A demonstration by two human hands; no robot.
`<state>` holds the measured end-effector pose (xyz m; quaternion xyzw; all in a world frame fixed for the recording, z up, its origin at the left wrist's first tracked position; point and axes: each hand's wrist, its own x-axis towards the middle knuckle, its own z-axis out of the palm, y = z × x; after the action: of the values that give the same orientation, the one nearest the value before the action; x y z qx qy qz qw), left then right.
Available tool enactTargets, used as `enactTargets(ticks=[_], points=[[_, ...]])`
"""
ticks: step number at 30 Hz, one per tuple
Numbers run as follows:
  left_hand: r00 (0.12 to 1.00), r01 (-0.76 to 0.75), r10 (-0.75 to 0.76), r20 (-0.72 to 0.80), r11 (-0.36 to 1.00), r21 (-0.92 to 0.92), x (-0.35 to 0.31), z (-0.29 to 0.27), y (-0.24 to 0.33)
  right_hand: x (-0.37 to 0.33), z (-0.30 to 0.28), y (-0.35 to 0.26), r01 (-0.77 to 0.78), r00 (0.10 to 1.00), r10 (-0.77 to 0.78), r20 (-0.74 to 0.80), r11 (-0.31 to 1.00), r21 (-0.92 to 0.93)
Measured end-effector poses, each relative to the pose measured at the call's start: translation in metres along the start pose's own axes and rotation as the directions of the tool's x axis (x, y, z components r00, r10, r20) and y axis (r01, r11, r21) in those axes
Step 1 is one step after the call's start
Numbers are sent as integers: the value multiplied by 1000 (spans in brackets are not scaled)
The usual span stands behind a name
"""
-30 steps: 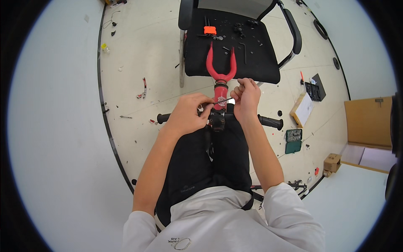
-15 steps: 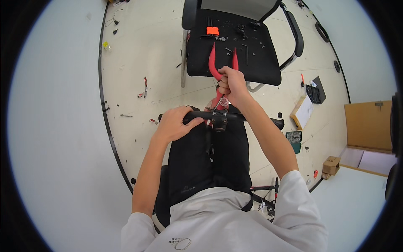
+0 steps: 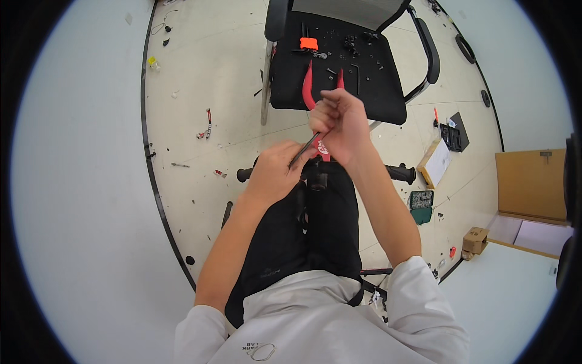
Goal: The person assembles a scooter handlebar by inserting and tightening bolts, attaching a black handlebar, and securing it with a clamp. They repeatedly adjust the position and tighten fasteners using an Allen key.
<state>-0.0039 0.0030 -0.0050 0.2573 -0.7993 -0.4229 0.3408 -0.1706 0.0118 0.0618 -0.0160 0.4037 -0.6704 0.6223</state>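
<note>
My right hand is closed, pinching the upper end of a thin dark hex key above the handlebar. Against the key's lower part, my left hand is closed too, with the rod lying between thumb and fingers; its fingertips are partly hidden. Below both hands runs a black handlebar with dark grips, lying across my knees. Its black stem is clamped at the middle. Beyond, a red bicycle fork points away, its two legs resting over the chair seat, part of it covered by my right hand.
On the black chair ahead lie an orange tool holder, another hex key and small bolts. To the right on the floor are a white-topped box, a green case and a cardboard box.
My left hand has let go of the handlebar and come up to the hex key. My right hand has drawn slightly nearer and turned, lifting the key off the stem area.
</note>
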Motion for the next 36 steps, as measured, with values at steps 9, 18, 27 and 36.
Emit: enactTargets(ticks=[9,18,27,36], points=[[985,172,-170,27,963,-209,-10,12,3,-19,-2,20,75,997,-74,10,996,-58],[973,77,-144,178,938,338,-37,-3,-36,-23,-95,-40,299,928,-337,-162,929,-217],[968,-150,10,250,821,551,-1,-14,8,-21,-177,-16,259,936,-200,-291,948,184],[962,-52,-76,264,892,449,-1,-12,25,-6,-76,-28,80,995,-92,47,974,211]])
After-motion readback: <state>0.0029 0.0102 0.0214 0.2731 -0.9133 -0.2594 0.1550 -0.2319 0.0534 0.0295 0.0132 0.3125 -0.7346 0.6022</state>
